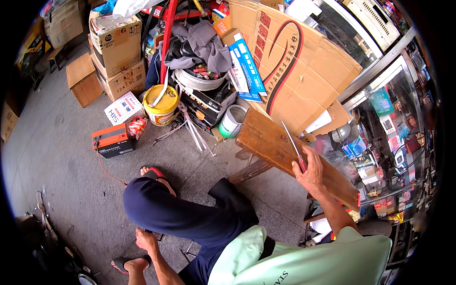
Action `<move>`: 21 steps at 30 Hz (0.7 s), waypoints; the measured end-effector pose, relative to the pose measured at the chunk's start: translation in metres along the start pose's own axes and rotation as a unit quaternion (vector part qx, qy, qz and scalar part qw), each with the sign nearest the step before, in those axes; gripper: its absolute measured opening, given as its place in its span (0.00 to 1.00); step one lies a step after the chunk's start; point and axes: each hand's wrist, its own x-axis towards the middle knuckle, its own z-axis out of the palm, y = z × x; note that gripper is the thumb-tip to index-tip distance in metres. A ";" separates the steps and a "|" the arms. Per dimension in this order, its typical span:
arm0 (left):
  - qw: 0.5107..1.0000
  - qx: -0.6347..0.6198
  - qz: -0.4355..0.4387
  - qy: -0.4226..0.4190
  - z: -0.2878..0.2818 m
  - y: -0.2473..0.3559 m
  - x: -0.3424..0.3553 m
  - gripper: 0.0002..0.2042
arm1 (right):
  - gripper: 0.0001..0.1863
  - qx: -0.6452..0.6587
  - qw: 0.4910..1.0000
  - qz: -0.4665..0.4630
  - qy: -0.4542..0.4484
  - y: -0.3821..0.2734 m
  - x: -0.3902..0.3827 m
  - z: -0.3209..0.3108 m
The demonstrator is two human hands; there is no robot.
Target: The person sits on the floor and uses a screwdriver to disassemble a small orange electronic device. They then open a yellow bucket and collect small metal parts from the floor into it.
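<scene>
My right hand (309, 175) is closed on a screwdriver (301, 161) with a red handle and a long metal shaft, held over the end half of a long wooden bench (266, 145). My left hand (146, 241) is low beside my bent knee in dark trousers (180, 213), its fingers curled at a small dark object that I cannot make out.
A red-and-black battery (113, 141) with a thin lead lies on the grey floor (71, 166). Behind are a yellow bucket (161, 109), a white can (232, 121), cardboard boxes (116, 47) and a large cardboard sheet (308, 71). A cluttered glass display case (389, 142) lines the right.
</scene>
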 end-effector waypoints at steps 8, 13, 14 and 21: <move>0.987 -0.037 -0.156 -0.016 -0.007 -0.002 0.007 0.17 | 0.13 0.192 0.949 -0.218 -0.125 -0.116 0.017 0.045; 0.984 -0.080 -0.131 -0.088 -0.004 0.011 -0.003 0.17 | 0.10 0.216 0.823 -0.355 -0.388 -0.148 -0.042 0.182; 0.986 -0.065 -0.103 -0.117 -0.006 0.008 -0.003 0.17 | 0.11 0.211 0.799 -0.408 -0.388 -0.166 -0.051 0.203; 0.814 0.295 0.075 -0.495 -0.050 -0.100 0.017 0.17 | 0.14 0.375 0.708 -0.503 -0.323 -0.270 -0.083 0.287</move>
